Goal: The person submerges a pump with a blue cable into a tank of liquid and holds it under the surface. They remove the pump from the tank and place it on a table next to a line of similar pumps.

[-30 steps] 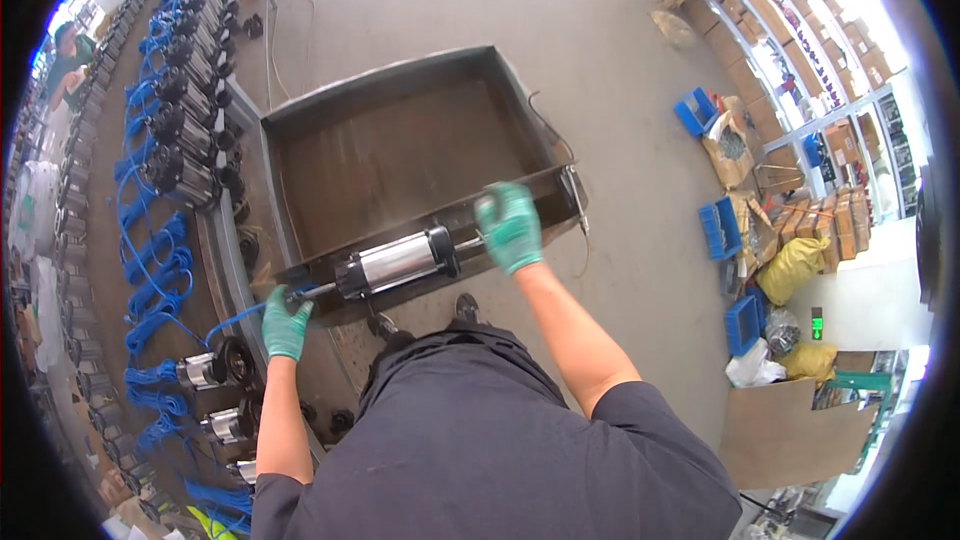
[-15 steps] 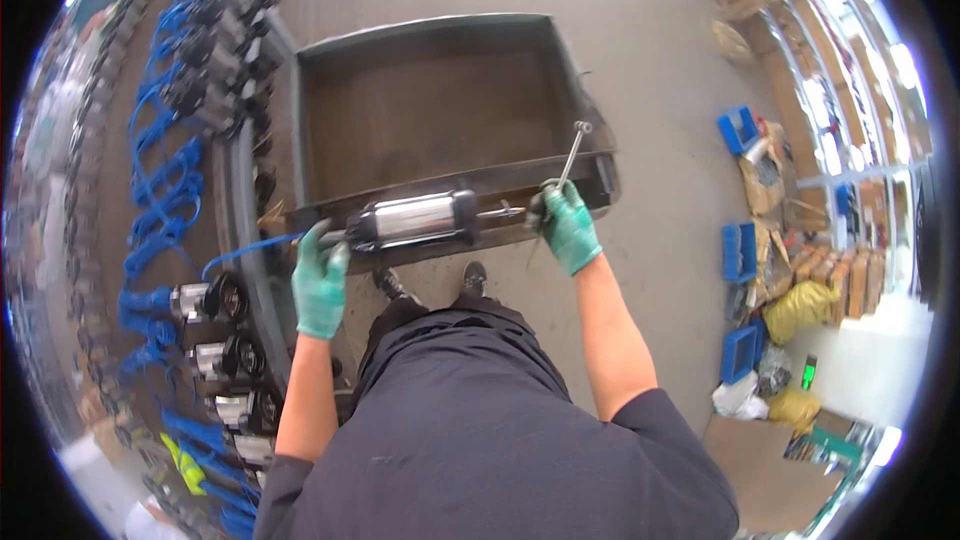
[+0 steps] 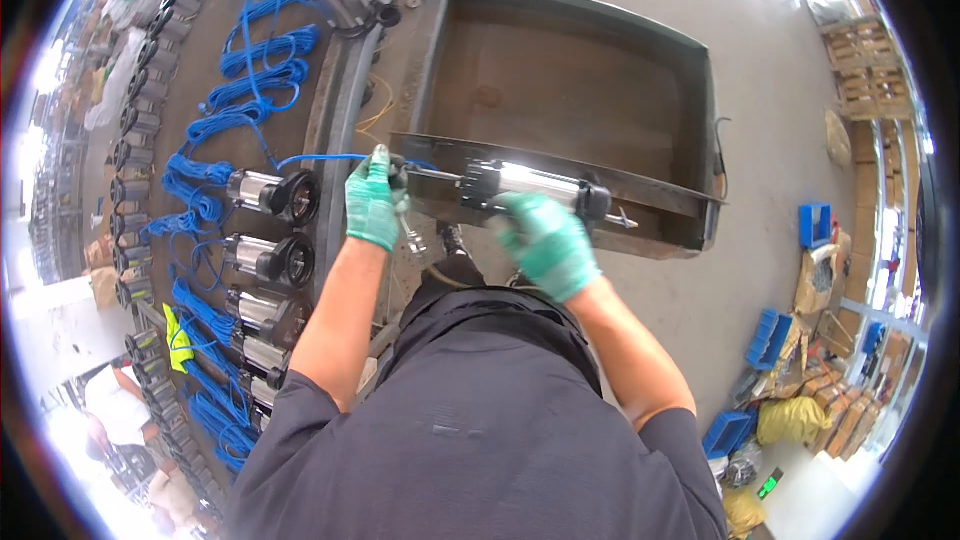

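A silver cylindrical motor (image 3: 535, 180) with black end caps lies across the near ledge of a large metal tray (image 3: 560, 155). From its right end sticks a short metal shaft (image 3: 622, 220). My left hand (image 3: 371, 208), green-gloved, is closed on a slim metal rod (image 3: 435, 175) that reaches the motor's left end. A shiny metal piece (image 3: 412, 238) hangs below that hand; its link to the grip is unclear. A blue cable (image 3: 325, 157) runs in behind my left fingers. My right hand (image 3: 548, 245), also gloved, is at the motor's near side, its fingers smeared by motion.
Several similar motors (image 3: 262, 192) stand in a row at left, with coiled blue cables (image 3: 205, 120) beyond. A metal rail (image 3: 340, 110) separates them from the tray. At right are blue bins (image 3: 768, 338), yellow sacks (image 3: 795, 420) and a wooden pallet (image 3: 870, 80).
The view has swung, so the tray appears farther right. My right hand has left the long metal tool it held and come to the motor's near side. A rod now shows at my left hand.
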A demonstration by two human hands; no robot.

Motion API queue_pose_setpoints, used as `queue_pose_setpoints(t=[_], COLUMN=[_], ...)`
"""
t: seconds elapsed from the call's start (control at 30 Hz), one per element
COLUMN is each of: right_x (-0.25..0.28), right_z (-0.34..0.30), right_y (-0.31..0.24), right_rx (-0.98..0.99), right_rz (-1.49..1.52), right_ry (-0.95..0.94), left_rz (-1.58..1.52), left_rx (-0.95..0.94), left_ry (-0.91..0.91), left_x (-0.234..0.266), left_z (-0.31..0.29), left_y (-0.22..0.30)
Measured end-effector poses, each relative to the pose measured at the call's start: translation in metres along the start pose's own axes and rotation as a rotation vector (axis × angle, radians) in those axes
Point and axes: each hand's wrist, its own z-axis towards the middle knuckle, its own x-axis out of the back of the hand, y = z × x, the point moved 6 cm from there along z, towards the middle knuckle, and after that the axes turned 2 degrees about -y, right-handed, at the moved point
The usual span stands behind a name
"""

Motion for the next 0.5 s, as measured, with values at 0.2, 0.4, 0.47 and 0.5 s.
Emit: queue_pose_setpoints(t=[0.2,0.4,0.47,0.5], right_x=[0.042,0.034,0.034,0.034], right_z=[0.011,0.013,0.013,0.015], right_y=[0.082,0.098,0.1,0.1], right_rx=[-0.344,-0.309,-0.355,-0.35], right_rz=[-0.157,-0.35,-0.306,-0.301], right_ry=[-0.051,-0.045,-0.019,-0.012], left_rz=[0.222,0.386,0.353,0.363], left_rx=[0.172,0.259,0.311,0.31], left_ry=[-0.012,-0.099,-0.163,-0.164], left_x=[0.07,0.048,0.04,0.042], left_z=[0.067,0.089,0.089,0.092], left_y=[-0.02,-0.041,-0.042,-0.044])
